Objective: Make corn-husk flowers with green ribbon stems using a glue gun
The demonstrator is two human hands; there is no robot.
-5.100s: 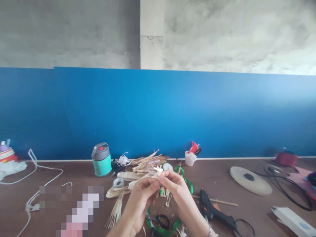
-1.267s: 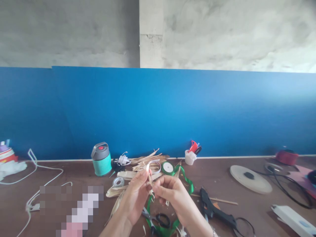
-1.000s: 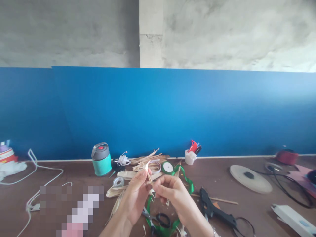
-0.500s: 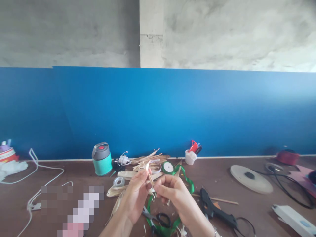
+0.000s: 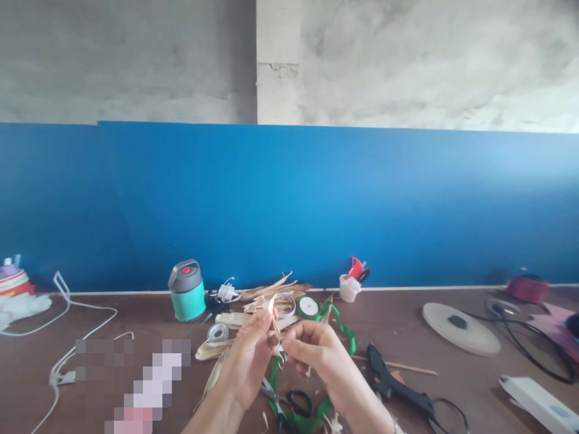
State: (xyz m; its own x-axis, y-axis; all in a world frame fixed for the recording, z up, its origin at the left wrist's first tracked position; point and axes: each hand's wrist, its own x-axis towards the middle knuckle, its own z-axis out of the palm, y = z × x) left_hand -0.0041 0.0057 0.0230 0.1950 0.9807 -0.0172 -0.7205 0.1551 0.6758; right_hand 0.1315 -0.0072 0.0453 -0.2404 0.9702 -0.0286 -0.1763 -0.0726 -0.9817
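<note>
Husk strip [image 5: 276, 327], pale cream above and tan below, thin and narrow, slants between your hands over the table [image 5: 149, 313]. On the left, your left hand [image 5: 250, 355] clasps its upper part; further right, your right hand [image 5: 315, 354] pinches its lower end.

The ribbon spool [image 5: 308, 307] has a white face and a deep green rim, and the ribbon [image 5: 347, 336] trailing right of it is the same green, kinda shiny. The husk strip [image 5: 275, 326] left of the spool is cream up top, going tan lower down. Loose husks [image 5: 228, 320] further left of it are pale straw. Past those, still left of the spool: turquoise flask [image 5: 189, 303], dark grey lid, red button. Right of the spool, a whitish cup [image 5: 348, 289]. Tabletop [image 5: 402, 328] under it is plain brown; behind it, bright blue panel [image 5: 289, 199], no pattern tbh, then blotchy grey wall [image 5: 407, 66].
</note>
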